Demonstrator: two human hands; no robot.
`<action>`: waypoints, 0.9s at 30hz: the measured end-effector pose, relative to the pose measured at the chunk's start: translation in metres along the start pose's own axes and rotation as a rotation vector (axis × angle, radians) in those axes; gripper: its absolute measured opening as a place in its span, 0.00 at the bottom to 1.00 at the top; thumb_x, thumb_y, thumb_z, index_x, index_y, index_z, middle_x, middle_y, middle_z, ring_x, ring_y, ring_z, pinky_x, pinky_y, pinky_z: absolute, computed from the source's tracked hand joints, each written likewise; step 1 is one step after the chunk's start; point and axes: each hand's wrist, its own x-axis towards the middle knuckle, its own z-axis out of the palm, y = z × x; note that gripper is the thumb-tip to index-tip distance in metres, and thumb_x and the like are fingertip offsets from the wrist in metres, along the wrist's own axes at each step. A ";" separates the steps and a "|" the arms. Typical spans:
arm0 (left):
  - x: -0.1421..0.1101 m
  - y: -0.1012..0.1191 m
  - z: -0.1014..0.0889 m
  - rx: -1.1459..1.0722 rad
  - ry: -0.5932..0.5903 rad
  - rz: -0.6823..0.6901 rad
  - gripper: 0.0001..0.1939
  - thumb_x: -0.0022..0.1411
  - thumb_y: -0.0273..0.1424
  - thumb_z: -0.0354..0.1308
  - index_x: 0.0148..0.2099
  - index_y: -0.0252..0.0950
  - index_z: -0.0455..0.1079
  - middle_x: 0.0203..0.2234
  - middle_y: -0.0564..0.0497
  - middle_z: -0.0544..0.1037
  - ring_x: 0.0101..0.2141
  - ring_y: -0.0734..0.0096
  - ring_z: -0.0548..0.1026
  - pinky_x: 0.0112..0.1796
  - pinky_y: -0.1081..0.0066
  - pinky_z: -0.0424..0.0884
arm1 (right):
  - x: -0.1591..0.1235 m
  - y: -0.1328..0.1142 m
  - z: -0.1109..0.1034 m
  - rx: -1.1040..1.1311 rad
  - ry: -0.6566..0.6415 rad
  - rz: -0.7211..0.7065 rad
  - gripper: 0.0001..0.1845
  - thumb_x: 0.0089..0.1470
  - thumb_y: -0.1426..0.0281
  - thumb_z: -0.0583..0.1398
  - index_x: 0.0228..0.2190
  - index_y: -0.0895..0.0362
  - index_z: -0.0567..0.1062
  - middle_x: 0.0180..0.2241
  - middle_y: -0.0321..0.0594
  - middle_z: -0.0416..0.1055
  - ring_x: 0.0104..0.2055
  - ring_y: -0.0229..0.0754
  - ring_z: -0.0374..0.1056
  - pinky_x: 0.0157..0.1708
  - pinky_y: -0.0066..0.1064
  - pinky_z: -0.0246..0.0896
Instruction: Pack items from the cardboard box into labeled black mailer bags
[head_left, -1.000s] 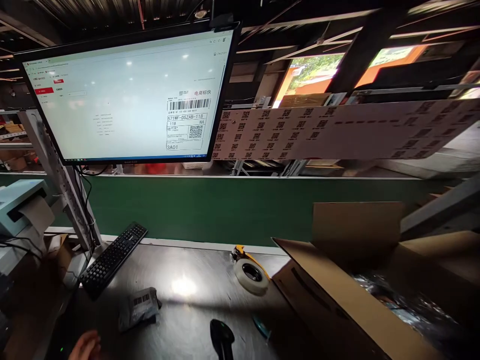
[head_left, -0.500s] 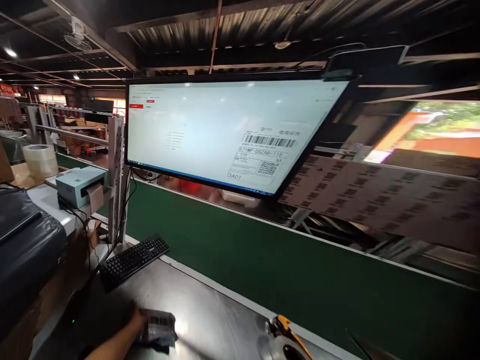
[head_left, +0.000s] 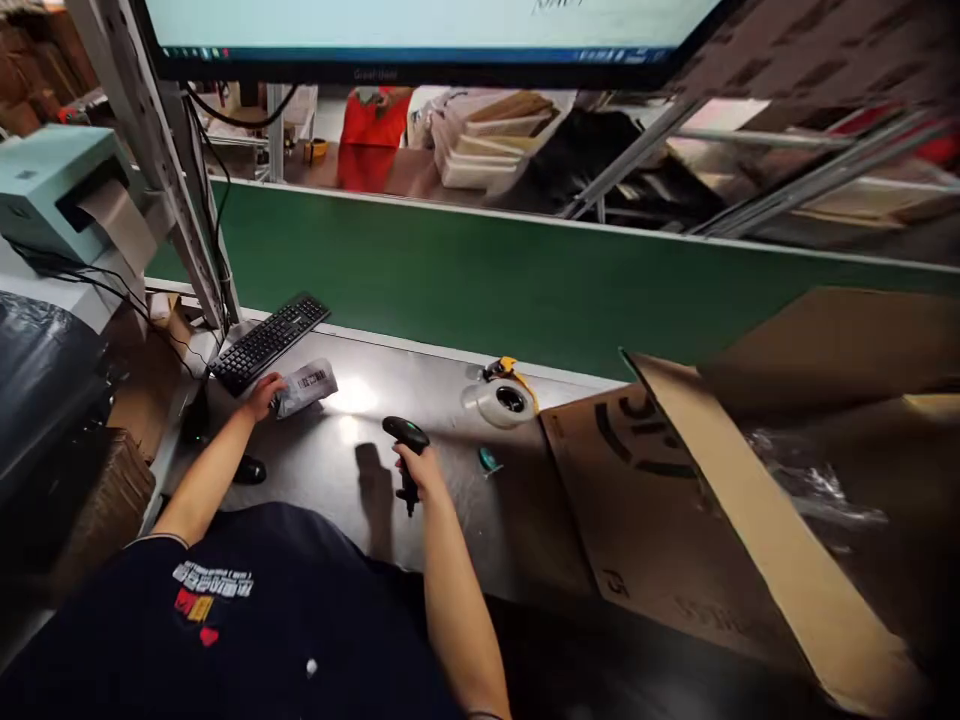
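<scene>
Closed on the near edge of a small grey plastic parcel (head_left: 307, 388) is my left hand (head_left: 264, 395). A printed barcode label shows on the parcel's upper face, just in front of the black keyboard (head_left: 271, 340). My right hand (head_left: 421, 470) is wrapped round the handle of a black barcode scanner (head_left: 406, 436), held over the metal table (head_left: 315, 470). Its head points up and to the left, towards the parcel's side. A tape dispenser with a clear roll (head_left: 504, 400) lies to the right, past a small teal object (head_left: 489, 459) that I cannot name.
An open cardboard box (head_left: 622, 500) with clear plastic inside fills the right. Behind the table runs a green conveyor belt (head_left: 420, 265), with a monitor (head_left: 390, 72) hung above it. On the left stands a label printer (head_left: 60, 190) beside dark plastic wrapping (head_left: 45, 370).
The view has tilted down from the monitor to the table. My right hand with the scanner and the box have come into sight. The left hand still holds the parcel.
</scene>
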 end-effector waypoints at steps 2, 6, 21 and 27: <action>0.007 0.004 -0.009 0.011 0.001 -0.018 0.15 0.59 0.28 0.71 0.28 0.36 0.66 0.23 0.59 0.70 0.26 0.76 0.69 0.28 0.75 0.66 | 0.006 0.009 0.014 -0.043 -0.012 0.015 0.05 0.55 0.69 0.67 0.33 0.58 0.79 0.20 0.34 0.73 0.24 0.40 0.72 0.25 0.27 0.64; -0.015 0.007 -0.020 0.003 0.029 0.021 0.15 0.45 0.25 0.69 0.25 0.38 0.63 0.20 0.60 0.67 0.25 0.77 0.66 0.28 0.76 0.61 | 0.026 0.006 0.041 -0.203 0.015 0.024 0.05 0.54 0.68 0.65 0.33 0.57 0.79 0.19 0.34 0.72 0.26 0.43 0.73 0.29 0.30 0.66; -0.146 -0.002 -0.105 -0.129 0.383 0.042 0.24 0.37 0.34 0.69 0.41 0.38 0.76 0.28 0.52 0.83 0.28 0.66 0.78 0.31 0.71 0.69 | 0.089 -0.076 0.176 -0.565 -0.010 -0.798 0.34 0.63 0.57 0.57 0.65 0.62 0.69 0.67 0.59 0.69 0.70 0.59 0.63 0.71 0.50 0.59; -0.188 -0.055 -0.100 -0.083 0.500 -0.024 0.22 0.42 0.47 0.74 0.42 0.51 0.83 0.37 0.53 0.88 0.44 0.48 0.86 0.48 0.55 0.79 | 0.177 -0.199 0.290 -0.790 -0.197 -0.873 0.21 0.63 0.68 0.59 0.55 0.60 0.75 0.57 0.57 0.77 0.66 0.58 0.66 0.69 0.49 0.59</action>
